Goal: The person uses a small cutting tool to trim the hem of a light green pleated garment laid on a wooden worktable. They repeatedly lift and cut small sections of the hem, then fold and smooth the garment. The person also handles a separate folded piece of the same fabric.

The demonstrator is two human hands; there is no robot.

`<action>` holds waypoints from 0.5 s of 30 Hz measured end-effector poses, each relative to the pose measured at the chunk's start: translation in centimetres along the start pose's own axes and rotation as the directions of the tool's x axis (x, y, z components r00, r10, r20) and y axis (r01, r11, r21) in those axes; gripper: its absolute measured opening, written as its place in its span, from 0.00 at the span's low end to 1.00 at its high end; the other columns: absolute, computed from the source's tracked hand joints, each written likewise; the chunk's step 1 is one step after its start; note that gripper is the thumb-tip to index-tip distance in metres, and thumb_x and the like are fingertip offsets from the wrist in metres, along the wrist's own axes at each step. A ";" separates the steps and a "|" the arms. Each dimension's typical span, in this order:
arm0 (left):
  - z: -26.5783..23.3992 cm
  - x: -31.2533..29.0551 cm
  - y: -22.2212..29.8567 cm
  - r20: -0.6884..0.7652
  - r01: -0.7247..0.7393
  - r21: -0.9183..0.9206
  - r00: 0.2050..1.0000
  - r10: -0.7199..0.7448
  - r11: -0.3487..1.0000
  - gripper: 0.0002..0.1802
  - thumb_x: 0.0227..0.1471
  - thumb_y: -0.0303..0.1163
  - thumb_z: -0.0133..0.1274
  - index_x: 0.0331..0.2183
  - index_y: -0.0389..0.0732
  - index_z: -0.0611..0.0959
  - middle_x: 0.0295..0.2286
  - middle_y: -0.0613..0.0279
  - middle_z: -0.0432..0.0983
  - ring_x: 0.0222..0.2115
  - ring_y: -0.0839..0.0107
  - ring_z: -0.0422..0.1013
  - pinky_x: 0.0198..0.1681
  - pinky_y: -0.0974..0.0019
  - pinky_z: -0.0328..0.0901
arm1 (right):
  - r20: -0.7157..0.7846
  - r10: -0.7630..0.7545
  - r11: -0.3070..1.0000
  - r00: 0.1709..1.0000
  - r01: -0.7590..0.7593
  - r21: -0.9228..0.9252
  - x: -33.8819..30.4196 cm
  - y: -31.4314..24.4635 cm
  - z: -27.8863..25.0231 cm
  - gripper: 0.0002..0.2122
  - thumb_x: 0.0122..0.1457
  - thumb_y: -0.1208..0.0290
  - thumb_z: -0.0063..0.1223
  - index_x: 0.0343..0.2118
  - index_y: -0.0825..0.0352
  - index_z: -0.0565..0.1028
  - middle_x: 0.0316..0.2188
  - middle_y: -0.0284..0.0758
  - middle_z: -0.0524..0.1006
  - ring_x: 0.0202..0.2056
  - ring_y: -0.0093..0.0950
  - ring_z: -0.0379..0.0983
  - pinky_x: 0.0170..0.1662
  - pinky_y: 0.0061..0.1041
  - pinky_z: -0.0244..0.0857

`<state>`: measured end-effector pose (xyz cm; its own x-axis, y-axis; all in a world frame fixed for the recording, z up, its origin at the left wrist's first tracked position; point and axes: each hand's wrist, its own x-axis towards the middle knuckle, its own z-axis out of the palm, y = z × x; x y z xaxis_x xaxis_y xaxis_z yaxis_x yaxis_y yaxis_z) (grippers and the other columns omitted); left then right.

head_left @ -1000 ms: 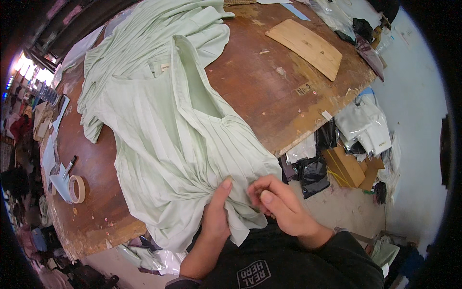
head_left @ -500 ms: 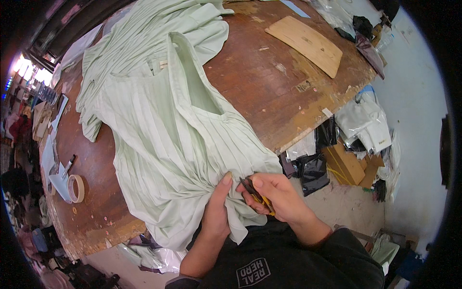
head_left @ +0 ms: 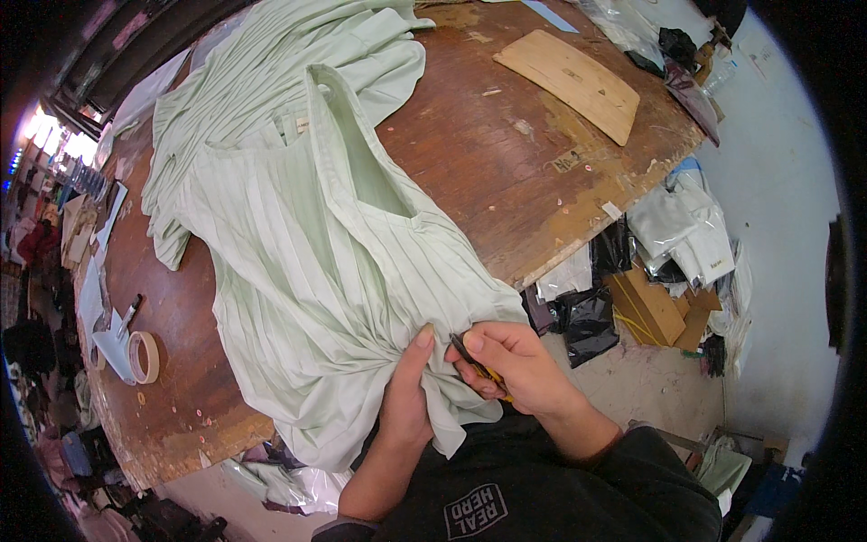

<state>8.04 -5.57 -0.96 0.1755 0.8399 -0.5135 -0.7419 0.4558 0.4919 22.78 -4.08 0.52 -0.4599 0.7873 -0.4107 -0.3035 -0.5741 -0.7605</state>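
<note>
A pale green pleated garment [head_left: 280, 244] lies over the near edge of the table, its neckline away from me. Close to my body, my left hand [head_left: 408, 384] is closed on a bunched part of the garment, with folds fanning out from the grip. My right hand [head_left: 515, 361], just beside it, grips a pair of thread snips [head_left: 486, 372] with dark blades and yellow handles. Their tips point toward the cloth by my left thumb; whether they touch it I cannot tell. My right fingers hide part of the handles.
More pale green fabric [head_left: 289, 54] is heaped at the far side of the worn wooden table [head_left: 452, 135]. A wooden board [head_left: 573, 86] lies far right, a tape roll [head_left: 144, 357] and a marker [head_left: 129, 312] at left. Bagged goods [head_left: 682, 226] and a cardboard box [head_left: 646, 307] sit beyond the right edge.
The snips' blades have come closer together, and my right fingers have closed further over the yellow handles. My left hand keeps its grip on the garment, almost unmoved.
</note>
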 end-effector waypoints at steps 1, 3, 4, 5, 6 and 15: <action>0.1 0.0 0.0 -0.010 0.000 -0.003 1.000 0.000 1.000 0.18 0.60 0.44 0.48 0.39 0.38 0.77 0.29 0.59 0.76 0.29 0.69 0.73 0.36 0.67 0.69 | -0.002 -0.007 1.000 1.000 0.007 -0.009 0.0 0.1 0.0 0.15 0.68 0.63 0.43 0.38 0.71 0.75 0.23 0.28 0.71 0.17 0.13 0.58 0.18 0.14 0.49; -0.3 0.1 -0.1 0.038 0.000 -0.001 0.999 0.000 1.000 0.18 0.61 0.44 0.47 0.39 0.38 0.77 0.29 0.59 0.76 0.29 0.69 0.73 0.36 0.67 0.69 | -0.004 -0.021 1.000 1.000 0.021 -0.019 0.0 0.1 -0.1 0.15 0.68 0.63 0.43 0.38 0.71 0.75 0.23 0.28 0.71 0.17 0.13 0.58 0.18 0.14 0.49; -0.4 0.1 -0.1 0.060 -0.003 -0.001 0.998 0.003 1.000 0.18 0.61 0.44 0.47 0.39 0.38 0.77 0.29 0.59 0.76 0.29 0.69 0.73 0.36 0.67 0.69 | -0.001 -0.028 0.999 1.000 0.028 -0.021 0.1 0.1 0.0 0.14 0.68 0.63 0.43 0.38 0.71 0.75 0.23 0.27 0.71 0.17 0.13 0.58 0.18 0.14 0.48; -0.4 0.1 -0.1 0.050 -0.005 0.001 0.999 0.005 1.000 0.18 0.61 0.44 0.47 0.39 0.38 0.77 0.29 0.59 0.76 0.29 0.69 0.73 0.36 0.66 0.69 | 0.002 -0.034 0.999 0.999 0.034 -0.023 0.1 0.2 0.0 0.14 0.68 0.63 0.43 0.38 0.71 0.75 0.23 0.27 0.71 0.17 0.13 0.58 0.18 0.14 0.48; -0.3 0.0 -0.1 0.040 -0.006 0.002 0.999 0.006 1.000 0.18 0.60 0.44 0.47 0.39 0.38 0.77 0.30 0.59 0.76 0.29 0.69 0.73 0.36 0.66 0.69 | 0.001 -0.031 0.999 1.000 0.031 -0.027 0.1 0.2 0.0 0.14 0.68 0.63 0.43 0.38 0.70 0.75 0.23 0.27 0.71 0.17 0.13 0.58 0.18 0.14 0.48; 0.0 -0.3 0.1 0.002 -0.011 -0.093 1.000 0.011 0.996 0.18 0.58 0.37 0.47 0.46 0.36 0.76 0.43 0.55 0.76 0.43 0.64 0.73 0.50 0.61 0.66 | 0.003 -0.550 0.746 0.835 0.493 -0.447 -1.2 0.8 -0.9 0.18 0.58 0.65 0.60 0.46 0.70 0.73 0.26 0.31 0.70 0.26 0.19 0.66 0.27 0.18 0.60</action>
<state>7.91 -5.74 -0.79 0.1687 0.8456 -0.5065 -0.8009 0.4172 0.4297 23.88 -5.33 -0.08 -0.2194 0.9726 0.0770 -0.0806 0.0606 -0.9949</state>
